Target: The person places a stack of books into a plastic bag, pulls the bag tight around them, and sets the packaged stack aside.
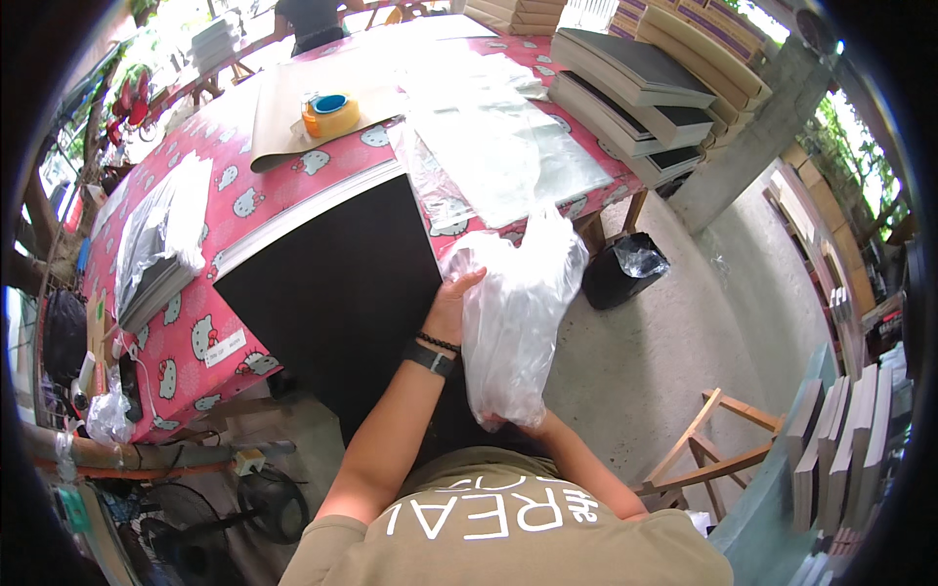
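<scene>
The table [195,322], under a pink patterned cloth, is the landmark for everything here; on its near edge lies a large black board [332,283], its white-edged side toward the table's far end and its near corner hanging past the table toward the person. Beyond the board, a sheet of brown paper [283,107] lies flat with a yellow tape roll [330,115] on it; to the right of that, flat clear plastic sheets [498,146] spread toward the table's right edge. Stacks of black-topped boxes [635,88] stand at the table's far right corner; a black bin [623,269] sits on the floor just off the right edge; a plastic-wrapped stack [161,234] rests on the table's left side.

The clear plastic bag [518,313] hangs just off the board's right edge, its long axis running from the table down toward the person's chest. The left hand [451,305] rests at the bag's upper mouth, fingers spread against the plastic where it meets the board; a dark band sits on that wrist. The right hand [518,422] is closed around the bag's lower end, mostly hidden by the plastic. The board lies to the left of both hands; the left hand is the nearer of the 2, touching its edge.
</scene>
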